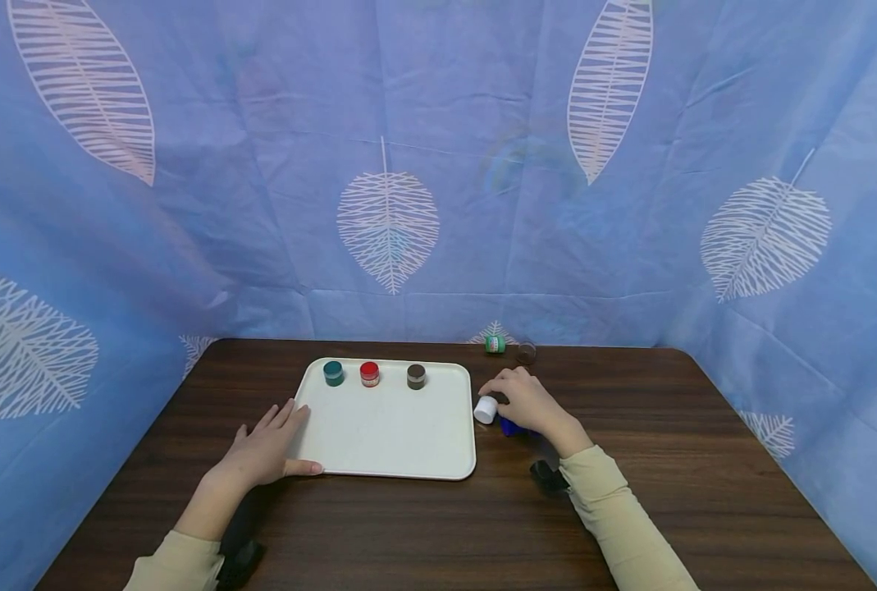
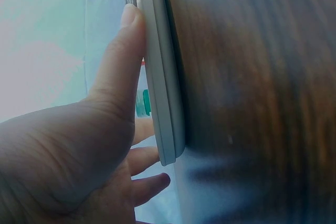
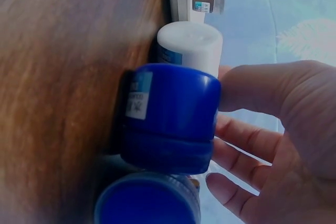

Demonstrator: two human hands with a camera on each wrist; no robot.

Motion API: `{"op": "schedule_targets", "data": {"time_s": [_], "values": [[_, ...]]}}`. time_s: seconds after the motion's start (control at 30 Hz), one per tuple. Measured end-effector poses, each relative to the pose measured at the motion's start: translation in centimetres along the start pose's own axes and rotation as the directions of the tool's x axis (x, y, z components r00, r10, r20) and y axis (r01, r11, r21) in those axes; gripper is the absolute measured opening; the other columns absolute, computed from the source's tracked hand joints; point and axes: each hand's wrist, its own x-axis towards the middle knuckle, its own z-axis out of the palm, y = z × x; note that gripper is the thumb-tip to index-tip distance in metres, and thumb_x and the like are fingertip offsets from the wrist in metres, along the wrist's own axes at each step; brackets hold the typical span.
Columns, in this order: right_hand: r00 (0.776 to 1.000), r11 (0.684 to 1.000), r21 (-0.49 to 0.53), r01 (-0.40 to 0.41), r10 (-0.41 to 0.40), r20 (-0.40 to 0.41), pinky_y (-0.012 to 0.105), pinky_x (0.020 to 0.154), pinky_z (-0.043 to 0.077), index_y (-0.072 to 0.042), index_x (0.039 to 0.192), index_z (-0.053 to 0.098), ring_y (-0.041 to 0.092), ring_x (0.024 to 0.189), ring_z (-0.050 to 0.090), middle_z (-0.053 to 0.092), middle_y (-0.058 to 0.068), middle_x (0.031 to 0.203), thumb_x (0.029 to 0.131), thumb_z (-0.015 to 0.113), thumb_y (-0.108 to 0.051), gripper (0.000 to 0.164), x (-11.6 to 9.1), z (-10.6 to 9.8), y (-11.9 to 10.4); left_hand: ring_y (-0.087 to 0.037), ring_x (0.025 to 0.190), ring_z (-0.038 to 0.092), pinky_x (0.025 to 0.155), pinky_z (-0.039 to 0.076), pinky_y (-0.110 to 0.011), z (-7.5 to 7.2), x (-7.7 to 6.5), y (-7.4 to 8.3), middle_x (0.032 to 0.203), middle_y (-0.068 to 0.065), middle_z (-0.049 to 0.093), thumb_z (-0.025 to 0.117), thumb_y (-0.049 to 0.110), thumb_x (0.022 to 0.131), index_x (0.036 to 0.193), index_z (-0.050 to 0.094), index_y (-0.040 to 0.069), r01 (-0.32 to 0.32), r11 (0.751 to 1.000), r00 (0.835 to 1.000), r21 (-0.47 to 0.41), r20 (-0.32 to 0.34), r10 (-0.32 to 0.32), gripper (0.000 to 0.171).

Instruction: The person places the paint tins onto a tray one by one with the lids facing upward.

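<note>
My left hand (image 1: 264,447) rests at the near left corner of a white tray (image 1: 386,435), fingers spread along its left side, thumb on the front rim. My right hand (image 1: 530,402) is just beyond the tray's right side, thumb and a finger pinching a small white paint jar (image 1: 486,410) that lies tilted on the table. Partly under that hand is a blue jar (image 1: 511,427); in the right wrist view it lies on its side, and a blue-lidded jar (image 3: 147,203) shows below it. The white jar's far side is hidden there.
Along the tray's back stand a teal jar (image 1: 333,373), a red jar (image 1: 369,374) and a dark brown jar (image 1: 416,377). A green jar (image 1: 495,344) and a dark jar (image 1: 527,353) lie near the table's back edge, before a blue leaf-patterned curtain (image 1: 475,222).
</note>
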Motion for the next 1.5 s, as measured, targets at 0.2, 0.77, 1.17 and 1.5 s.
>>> {"op": "schedule_targets", "data": {"time_s": [0.2, 0.77, 1.17, 1.5], "values": [[1.000, 1.000, -0.013, 0.010, -0.010, 0.029, 0.062, 0.092, 0.044, -0.021, 0.115, 0.072, 0.035, 0.110, 0.052, 0.064, 0.012, 0.118, 0.087, 0.069, -0.005, 0.032, 0.1, -0.3, 0.1, -0.053, 0.142, 0.023, 0.101, 0.018, -0.081, 0.0, 0.0, 0.0, 0.157, -0.029, 0.025, 0.070, 0.072, 0.068, 0.150, 0.033, 0.004, -0.005, 1.000, 1.000, 0.002, -0.004, 0.005, 0.112], [0.997, 1.000, -0.017, -0.016, 0.017, 0.069, 0.056, 0.095, 0.042, -0.016, 0.103, 0.069, 0.032, 0.112, 0.051, 0.070, 0.008, 0.109, 0.081, 0.080, -0.022, 0.026, 0.2, -0.4, 0.1, -0.052, 0.143, 0.023, 0.100, 0.019, -0.082, 0.3, 0.2, -0.1, 0.158, -0.028, 0.024, 0.070, 0.070, 0.070, 0.151, 0.032, 0.005, -0.014, 1.000, 1.000, -0.001, -0.004, 0.014, 0.110], [1.000, 1.000, -0.001, -0.021, 0.021, 0.012, 0.048, 0.089, 0.042, -0.018, 0.098, 0.067, 0.027, 0.104, 0.053, 0.069, 0.000, 0.096, 0.081, 0.076, -0.022, 0.019, 0.6, -0.1, 0.0, -0.053, 0.142, 0.024, 0.099, 0.019, -0.083, 0.2, 0.1, -0.2, 0.157, -0.029, 0.024, 0.071, 0.071, 0.068, 0.150, 0.034, 0.004, -0.016, 1.000, 1.000, -0.002, -0.006, 0.016, 0.112], [0.995, 1.000, 0.012, 0.017, -0.016, -0.103, 0.049, 0.086, 0.044, -0.015, 0.103, 0.069, 0.027, 0.099, 0.054, 0.070, 0.005, 0.102, 0.081, 0.076, -0.019, 0.023, 1.3, -0.6, -1.2, -0.052, 0.143, 0.023, 0.100, 0.019, -0.082, 0.2, 0.0, -0.1, 0.157, -0.029, 0.024, 0.070, 0.071, 0.069, 0.150, 0.033, 0.005, -0.013, 1.000, 1.000, 0.001, -0.003, 0.013, 0.111]]}}
